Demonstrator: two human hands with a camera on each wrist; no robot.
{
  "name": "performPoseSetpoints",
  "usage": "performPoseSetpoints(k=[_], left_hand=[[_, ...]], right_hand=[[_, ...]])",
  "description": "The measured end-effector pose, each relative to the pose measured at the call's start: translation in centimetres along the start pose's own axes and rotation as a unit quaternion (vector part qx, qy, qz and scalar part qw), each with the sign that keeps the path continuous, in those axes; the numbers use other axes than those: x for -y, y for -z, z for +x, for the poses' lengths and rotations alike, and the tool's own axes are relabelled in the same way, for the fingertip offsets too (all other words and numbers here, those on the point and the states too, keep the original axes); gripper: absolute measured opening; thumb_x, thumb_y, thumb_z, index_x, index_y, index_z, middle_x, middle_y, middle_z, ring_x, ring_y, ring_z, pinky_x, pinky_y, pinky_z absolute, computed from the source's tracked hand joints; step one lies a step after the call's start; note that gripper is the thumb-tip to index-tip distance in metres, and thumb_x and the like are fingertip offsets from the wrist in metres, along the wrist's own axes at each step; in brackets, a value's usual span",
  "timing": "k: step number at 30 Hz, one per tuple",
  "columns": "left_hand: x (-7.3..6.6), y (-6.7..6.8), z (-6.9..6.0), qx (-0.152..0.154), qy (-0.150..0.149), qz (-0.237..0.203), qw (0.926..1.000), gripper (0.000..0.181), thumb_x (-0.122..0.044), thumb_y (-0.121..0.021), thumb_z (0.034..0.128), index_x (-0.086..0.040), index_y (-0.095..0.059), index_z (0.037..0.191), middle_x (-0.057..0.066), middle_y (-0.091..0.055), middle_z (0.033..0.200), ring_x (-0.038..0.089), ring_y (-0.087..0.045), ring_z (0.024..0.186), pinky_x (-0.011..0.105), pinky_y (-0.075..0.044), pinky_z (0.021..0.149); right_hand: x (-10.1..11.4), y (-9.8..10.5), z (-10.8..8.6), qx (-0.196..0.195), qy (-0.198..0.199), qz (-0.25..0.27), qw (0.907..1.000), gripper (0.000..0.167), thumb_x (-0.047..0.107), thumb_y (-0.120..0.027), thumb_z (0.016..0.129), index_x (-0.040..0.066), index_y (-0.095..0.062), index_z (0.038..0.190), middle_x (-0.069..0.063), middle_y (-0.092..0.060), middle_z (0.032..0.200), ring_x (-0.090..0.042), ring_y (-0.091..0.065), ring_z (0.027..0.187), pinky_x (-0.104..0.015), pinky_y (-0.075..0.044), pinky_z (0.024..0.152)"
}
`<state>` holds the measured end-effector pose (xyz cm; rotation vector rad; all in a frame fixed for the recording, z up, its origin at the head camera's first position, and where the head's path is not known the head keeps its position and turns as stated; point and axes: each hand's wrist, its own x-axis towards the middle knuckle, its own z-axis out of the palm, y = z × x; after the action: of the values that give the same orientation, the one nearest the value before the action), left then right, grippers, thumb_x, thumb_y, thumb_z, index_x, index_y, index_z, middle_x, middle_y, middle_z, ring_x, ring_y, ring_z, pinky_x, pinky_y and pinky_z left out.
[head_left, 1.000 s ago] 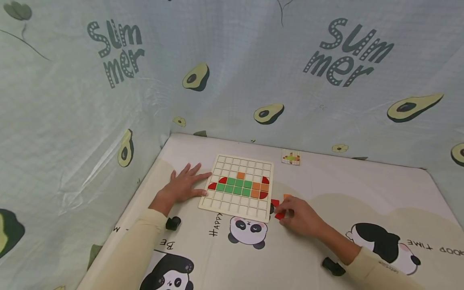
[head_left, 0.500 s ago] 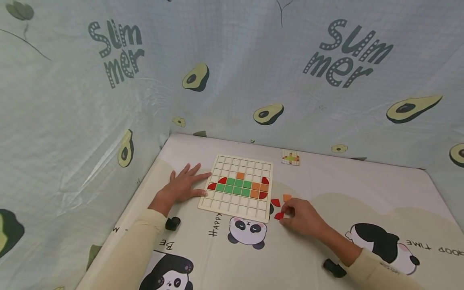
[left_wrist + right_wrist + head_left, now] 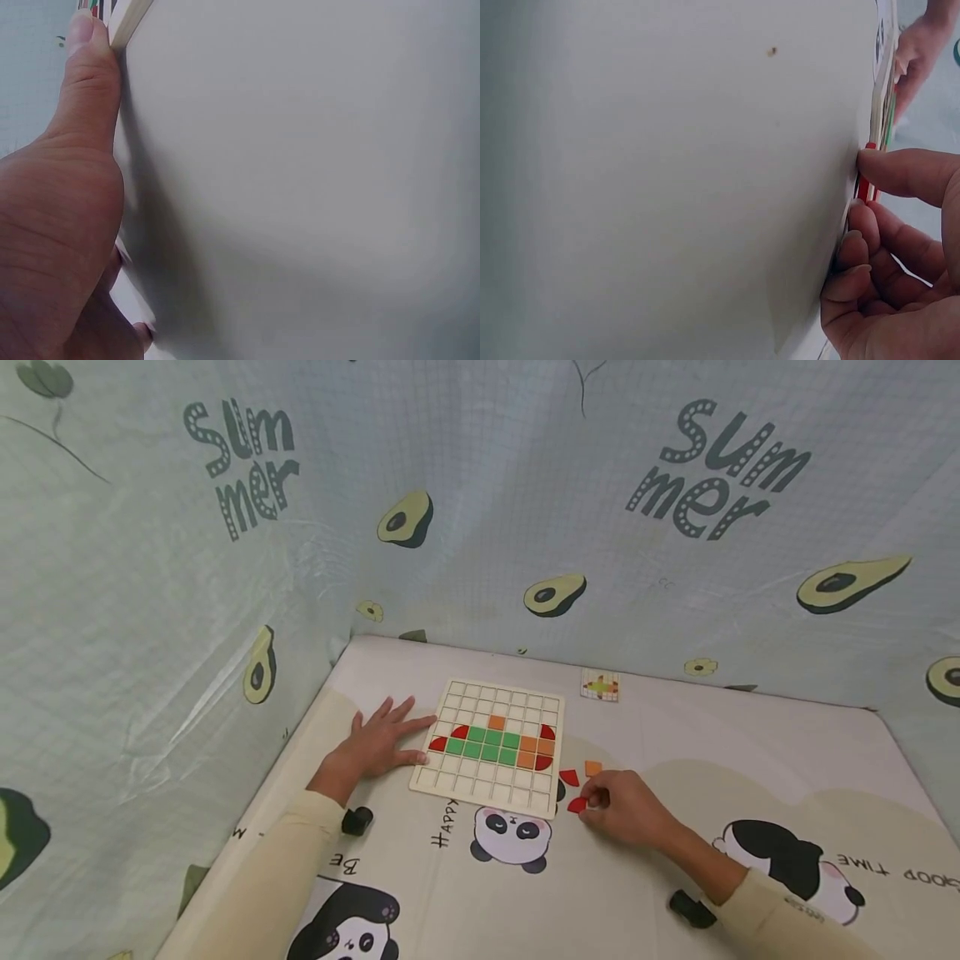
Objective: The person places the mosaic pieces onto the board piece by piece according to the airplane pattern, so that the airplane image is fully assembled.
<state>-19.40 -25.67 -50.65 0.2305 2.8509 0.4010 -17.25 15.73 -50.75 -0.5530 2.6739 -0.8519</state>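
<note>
A wooden grid board [image 3: 480,787] lies on the table, filled partly with green squares [image 3: 491,737], orange squares [image 3: 528,745] and red quarter-circle pieces [image 3: 543,762]. At the board's left edge, my left hand [image 3: 377,745] lies with fingers spread; its thumb and a finger touch the rim. Right of the board, my right hand [image 3: 630,810] pinches a red quarter-circle piece [image 3: 576,805] at the table surface. The right wrist view shows the thumb on this red piece [image 3: 865,184], fingers curled below. Beside it lie another red piece [image 3: 569,777] and a loose orange square [image 3: 593,768].
A small pattern card [image 3: 600,685] lies behind the board to the right. Two black objects [image 3: 357,821] sit near the wrists, one by each forearm. A printed curtain [image 3: 480,527] walls off the table's back and left sides.
My right hand has drawn slightly to the right, uncovering the orange square and more of the red pieces. The left hand and the board stay in place.
</note>
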Motion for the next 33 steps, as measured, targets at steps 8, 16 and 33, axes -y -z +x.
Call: performPoseSetpoints(k=[8, 16, 33], left_hand=[[0.2, 0.0, 0.2, -0.001, 0.001, 0.002, 1.0000, 0.074, -0.057, -0.069, 0.0940, -0.036, -0.041, 0.160, 0.012, -0.017, 0.176, 0.047, -0.007, 0.163, 0.081, -0.008, 0.120], [0.2, 0.0, 0.1, -0.004, 0.001, 0.002, 1.0000, 0.074, -0.056, -0.069, 0.0942, -0.036, -0.042, 0.159, 0.012, -0.018, 0.176, 0.048, -0.009, 0.162, 0.081, -0.009, 0.120], [0.5, -0.4, 0.4, -0.003, -0.002, 0.002, 1.0000, 0.075, -0.058, -0.070, 0.0930, -0.038, -0.042, 0.159, 0.011, -0.018, 0.176, 0.048, -0.009, 0.162, 0.082, -0.009, 0.120]], right_hand=[[-0.1, 0.1, 0.3, 0.001, 0.015, -0.002, 0.9999, 0.016, 0.007, -0.086, 0.082, 0.007, -0.075, 0.093, 0.003, -0.062, 0.077, -0.012, -0.054, 0.075, -0.021, -0.047, 0.064], [0.0, 0.0, 0.6, 0.008, 0.014, 0.001, 0.9999, 0.016, 0.008, -0.086, 0.082, 0.006, -0.075, 0.094, 0.004, -0.062, 0.077, -0.012, -0.054, 0.075, -0.020, -0.047, 0.065], [0.2, 0.0, 1.1, 0.007, 0.035, 0.010, 0.9993, 0.019, 0.011, -0.088, 0.081, 0.006, -0.076, 0.095, 0.004, -0.062, 0.077, -0.011, -0.054, 0.075, -0.020, -0.047, 0.063]])
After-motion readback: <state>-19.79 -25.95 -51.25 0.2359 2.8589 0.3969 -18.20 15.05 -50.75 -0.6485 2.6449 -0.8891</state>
